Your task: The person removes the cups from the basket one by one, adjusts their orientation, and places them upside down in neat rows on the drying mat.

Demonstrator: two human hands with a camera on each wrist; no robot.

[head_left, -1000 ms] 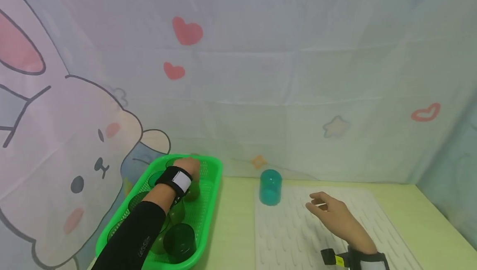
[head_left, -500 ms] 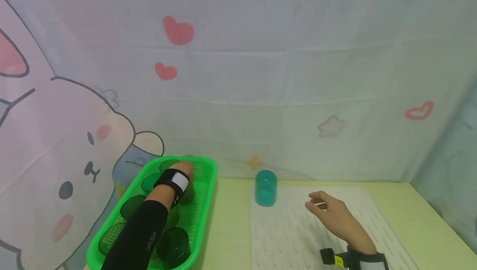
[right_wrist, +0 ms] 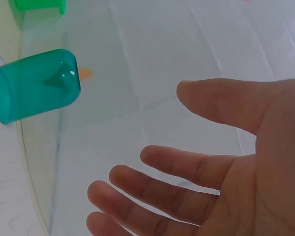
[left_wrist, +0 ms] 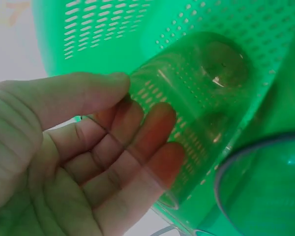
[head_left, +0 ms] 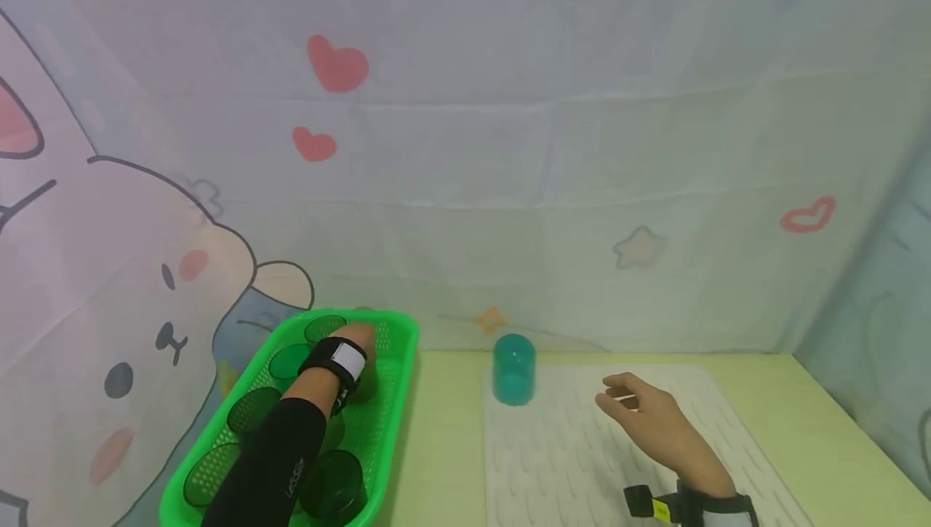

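Observation:
My left hand [head_left: 358, 336] reaches into the back of a green plastic basket [head_left: 404, 373]. In the left wrist view its thumb and curled fingers pinch the rim of a see-through smoky cup [left_wrist: 206, 93], the fingertips tinted through its wall. The cup lies tilted inside the basket, its closed end away from the palm. My right hand [head_left: 647, 418] hovers over a white textured mat [head_left: 582, 470], fingers loosely apart, holding nothing. To its left, a teal see-through cup [head_left: 514, 369] stands mouth down near the mat's back left corner; the right wrist view shows this teal cup [right_wrist: 37, 86] too.
Several more see-through cups fill the basket, among them a green cup [head_left: 288, 361] and a dark cup [head_left: 334, 485]. The pale yellow table [head_left: 440, 446] runs between basket and mat. A printed cloth backdrop [head_left: 465, 155] rises behind the table.
The head view has swung slightly right, so basket, teal cup and mat sit further left. My left hand stays at the cup in the basket; my right hand holds its pose.

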